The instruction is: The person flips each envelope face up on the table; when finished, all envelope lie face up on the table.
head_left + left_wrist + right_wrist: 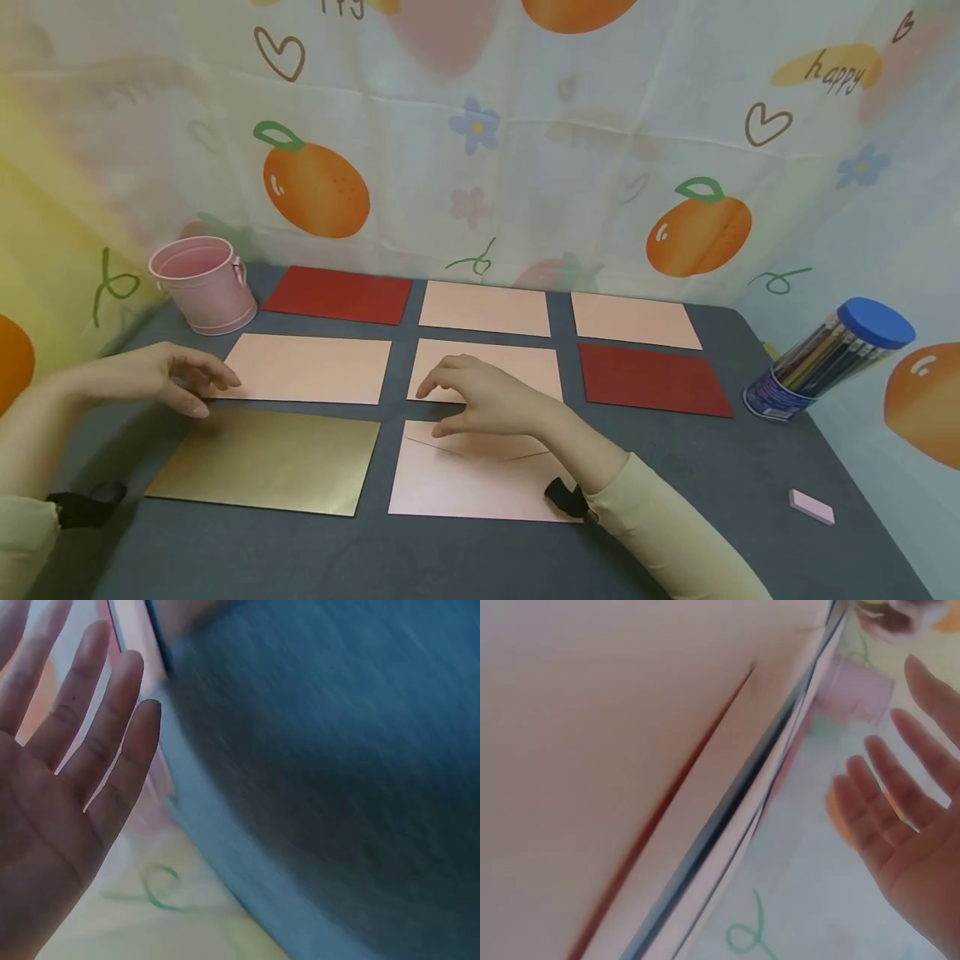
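Observation:
In the head view my left hand [161, 377] hovers over the left edge of a pale pink envelope [311, 371], above the far corner of a gold envelope [273, 458]. Its fingers are relaxed and hold nothing; the left wrist view shows the bare palm [45, 817]. My right hand [491, 396] hangs above the front pink envelope [465, 492], whose flap line shows, and partly hides another pink envelope [517, 362] behind it. The right wrist view shows its palm [922, 870] bare, fingers loosely spread.
At the back lie a red envelope [337, 296] and pink envelopes [483, 308] [633, 321]; a second red envelope [652, 379] lies right of centre. A pink bucket [206, 287] stands back left. To the right are a blue-lidded pencil tube [825, 362] and a pink eraser [812, 507].

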`<state>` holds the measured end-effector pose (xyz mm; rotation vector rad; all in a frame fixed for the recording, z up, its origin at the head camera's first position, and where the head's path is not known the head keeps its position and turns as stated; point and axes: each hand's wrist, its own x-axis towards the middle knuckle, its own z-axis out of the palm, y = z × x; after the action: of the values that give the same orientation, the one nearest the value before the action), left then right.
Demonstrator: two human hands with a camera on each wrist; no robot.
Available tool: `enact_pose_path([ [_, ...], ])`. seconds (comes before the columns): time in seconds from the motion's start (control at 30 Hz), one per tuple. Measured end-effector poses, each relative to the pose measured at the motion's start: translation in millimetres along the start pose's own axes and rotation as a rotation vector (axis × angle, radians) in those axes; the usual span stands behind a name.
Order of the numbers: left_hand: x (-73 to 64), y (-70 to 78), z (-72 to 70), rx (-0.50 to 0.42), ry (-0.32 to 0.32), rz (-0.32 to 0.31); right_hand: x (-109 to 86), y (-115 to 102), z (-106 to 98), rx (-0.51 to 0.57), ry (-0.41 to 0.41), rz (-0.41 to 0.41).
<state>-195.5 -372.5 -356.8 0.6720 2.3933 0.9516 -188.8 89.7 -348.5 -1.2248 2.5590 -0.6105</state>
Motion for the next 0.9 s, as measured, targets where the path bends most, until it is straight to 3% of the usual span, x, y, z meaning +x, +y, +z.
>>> enact_pose_path([
  [0.13,-11.2,-19.0,-4.6,-0.108,-0.047,0.027,17.5,-10,7,-0.011,-0.017,-0.06],
  [0.23,-13.6,-26.1,-3.8,-0.141,-0.061,0.044,28.7,-18,12,-0.025,-0.032,-0.09],
  [0.47,-8.1,-33.2,-0.9,-0.077,-0.035,0.017,46.6,-36,25,-0.097,-0.074,-0.121],
  [0.7,-9.0,-40.9,-0.1,-0.015,0.005,0.031,55.6,-48,38,-0.156,-0.149,-0.158],
  [0.9,-4.9,-40.7,3.5,-0.05,-0.016,0.048,53.4,-51,48,-0.259,-0.211,-0.192],
])
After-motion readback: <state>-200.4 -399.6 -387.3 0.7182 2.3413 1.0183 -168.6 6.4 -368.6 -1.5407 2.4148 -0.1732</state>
